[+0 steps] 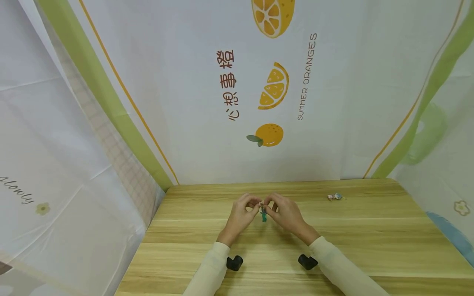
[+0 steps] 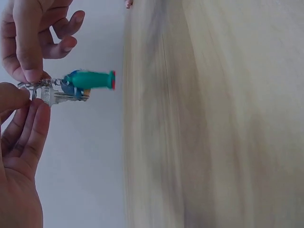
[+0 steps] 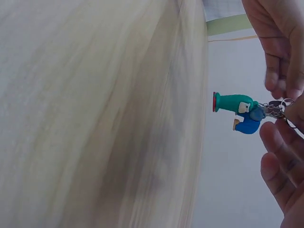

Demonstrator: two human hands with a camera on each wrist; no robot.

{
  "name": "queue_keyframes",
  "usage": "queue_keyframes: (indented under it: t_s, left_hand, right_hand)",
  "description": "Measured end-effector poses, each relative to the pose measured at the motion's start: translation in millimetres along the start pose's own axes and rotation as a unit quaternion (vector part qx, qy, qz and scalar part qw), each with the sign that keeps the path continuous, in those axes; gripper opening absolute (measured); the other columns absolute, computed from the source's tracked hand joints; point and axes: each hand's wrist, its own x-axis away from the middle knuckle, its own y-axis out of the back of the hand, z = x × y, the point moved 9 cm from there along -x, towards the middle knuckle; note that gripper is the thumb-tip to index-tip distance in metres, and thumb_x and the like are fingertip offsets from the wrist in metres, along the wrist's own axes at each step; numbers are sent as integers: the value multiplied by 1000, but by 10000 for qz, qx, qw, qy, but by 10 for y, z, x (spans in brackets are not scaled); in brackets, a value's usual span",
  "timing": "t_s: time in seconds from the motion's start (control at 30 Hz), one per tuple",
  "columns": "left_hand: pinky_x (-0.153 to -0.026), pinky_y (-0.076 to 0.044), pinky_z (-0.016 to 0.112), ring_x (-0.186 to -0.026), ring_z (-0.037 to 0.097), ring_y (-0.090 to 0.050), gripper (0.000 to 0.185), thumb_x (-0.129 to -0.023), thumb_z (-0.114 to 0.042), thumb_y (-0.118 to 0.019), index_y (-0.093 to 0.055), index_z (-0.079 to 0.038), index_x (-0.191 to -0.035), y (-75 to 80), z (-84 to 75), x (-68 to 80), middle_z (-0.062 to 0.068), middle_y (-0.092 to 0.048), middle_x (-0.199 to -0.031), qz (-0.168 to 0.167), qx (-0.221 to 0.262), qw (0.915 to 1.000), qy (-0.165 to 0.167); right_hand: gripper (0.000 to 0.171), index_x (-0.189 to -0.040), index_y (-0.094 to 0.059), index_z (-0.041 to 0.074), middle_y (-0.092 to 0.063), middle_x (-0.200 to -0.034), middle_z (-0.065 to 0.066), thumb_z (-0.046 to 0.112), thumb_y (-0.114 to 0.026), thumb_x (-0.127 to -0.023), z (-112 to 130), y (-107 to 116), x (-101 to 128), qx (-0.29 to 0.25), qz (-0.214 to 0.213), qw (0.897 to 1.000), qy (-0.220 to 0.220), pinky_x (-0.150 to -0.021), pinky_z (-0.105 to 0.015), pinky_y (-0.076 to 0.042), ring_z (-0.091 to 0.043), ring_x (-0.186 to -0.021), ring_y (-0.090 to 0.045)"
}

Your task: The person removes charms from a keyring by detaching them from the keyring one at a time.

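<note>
Above the table, my left hand (image 1: 240, 218) and right hand (image 1: 288, 213) meet at a small keychain. Its metal key ring (image 3: 288, 106) is pinched between the thumbs and fingers of both hands. From the ring hang a short chain, silver keys (image 2: 46, 93) and a figure charm (image 3: 232, 102) with a green body and red base. Beside the green charm is a blue part (image 3: 249, 125). In the left wrist view my left thumb and fingers hold the key's head, and the right fingers pinch the ring from the other side. The fingers partly hide the ring.
On the wooden table (image 1: 192, 230), a second small colourful charm (image 1: 335, 197) with a ring lies at the back right. Two black angled pieces (image 1: 234, 263) stand out beside the sleeves. A white printed cloth (image 1: 200, 156) hangs behind the table's far edge.
</note>
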Motion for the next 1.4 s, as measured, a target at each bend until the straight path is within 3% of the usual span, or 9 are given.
queue_keyframes:
  t_s: [0.27,0.57,1.07,1.27,1.4]
  left_hand:
    - [-76,-63,29,-84,18,-70,5,-100,-5,-74,-76,-4,-105,6,73,16,7,-70,-99,-8,-244,9994,255]
    - [-75,-62,31,-83,16,-68,5,-100,-8,-75,-77,-9,-105,-6,70,27,5,-73,-102,9,-162,9996,234]
    - [-79,-63,35,-88,21,-71,12,-102,-10,-72,-77,-5,-111,-63,68,23,7,-74,-103,181,-113,9990,386]
    - [-77,-62,31,-86,18,-69,10,-104,-10,-70,-76,-4,-109,-77,26,20,8,-72,-99,201,-193,9992,297]
    - [-76,-62,28,-85,17,-68,8,-104,-9,-70,-75,-4,-107,-77,49,13,7,-71,-96,119,-283,9986,430]
  right_hand:
    - [14,-98,-70,15,-71,-110,-5,6,-80,-94,-58,52,12,-156,-117,9998,-55,-56,-19,-48,-8,-69,-63]
    - [13,-97,-71,14,-71,-91,2,4,-78,-95,-95,77,-1,-531,-83,9981,-310,-61,-22,-51,-1,-68,-57]
    - [12,-106,-73,12,-74,-100,-2,6,-77,-98,-42,81,-18,-701,82,9975,-29,-65,-24,-54,-8,-74,-63]
    - [10,-110,-74,13,-74,-101,-2,8,-74,-101,-75,53,-22,-799,211,9964,-190,-60,-22,-52,-5,-70,-61]
    - [11,-113,-74,10,-76,-104,-5,7,-70,-103,-109,29,-4,-1068,233,9931,-428,-54,-22,-50,-2,-65,-59]
